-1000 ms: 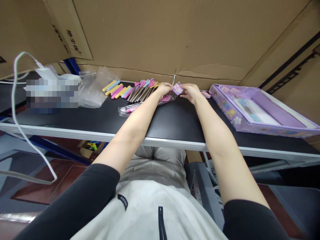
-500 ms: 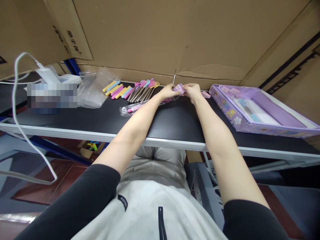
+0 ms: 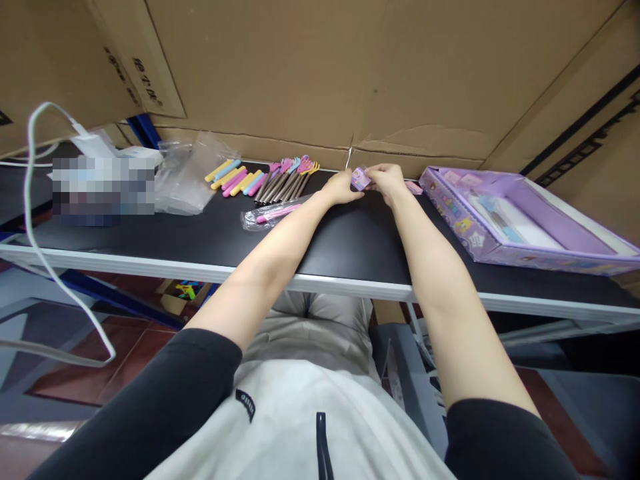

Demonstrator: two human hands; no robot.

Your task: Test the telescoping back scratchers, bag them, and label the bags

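Right hand [image 3: 389,181] pinching purple card [image 3: 361,179] | left hand [image 3: 341,187] grip: can't tell | pink handle [image 3: 277,214] bagged | claw-headed rods [image 3: 283,187], coloured handles [image 3: 235,182] unbagged

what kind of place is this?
Probably a workbench in a workshop or stockroom: plastic bags, rows of coloured sticks and an open purple box share a black table, with cardboard standing behind it.
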